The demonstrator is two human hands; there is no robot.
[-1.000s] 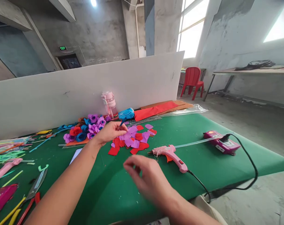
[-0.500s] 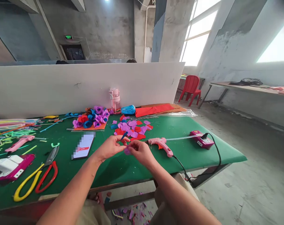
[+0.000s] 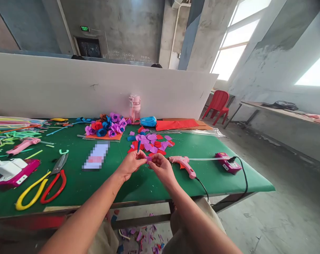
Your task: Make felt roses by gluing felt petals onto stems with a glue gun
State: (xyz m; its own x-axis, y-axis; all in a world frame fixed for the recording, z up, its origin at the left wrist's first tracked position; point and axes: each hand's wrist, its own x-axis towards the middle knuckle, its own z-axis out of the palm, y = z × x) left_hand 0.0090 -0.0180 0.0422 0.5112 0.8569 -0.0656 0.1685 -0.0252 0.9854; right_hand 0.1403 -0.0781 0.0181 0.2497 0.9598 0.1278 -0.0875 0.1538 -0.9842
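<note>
Over the front middle of the green table, my left hand (image 3: 133, 163) is closed in a pinch, with a thin dark blue stick-like piece (image 3: 139, 145) rising from its fingers. Fingertips of my right hand (image 3: 161, 166) pinch a small purple petal (image 3: 149, 159), which lies between the two hands and meets the left fingertips too. Just behind them is a pile of loose purple, red and blue petals (image 3: 147, 146). A pink glue gun (image 3: 185, 164) rests right of my right hand, its nozzle near the knuckles.
Left on the green table (image 3: 96, 190) are scissors (image 3: 54, 176), a phone (image 3: 96, 155), a second pink glue gun (image 3: 24, 145) and a power strip (image 3: 28, 173). Finished flowers (image 3: 107, 125), a pink bottle (image 3: 135, 109) and red sheet (image 3: 177, 124) line the white board (image 3: 70, 88). Another power strip (image 3: 227, 163) sits right.
The blue piece has swung from slanted to nearly upright. The purple petal, earlier hanging under my right fingers, is now raised between both hands. The whole view has tilted slightly.
</note>
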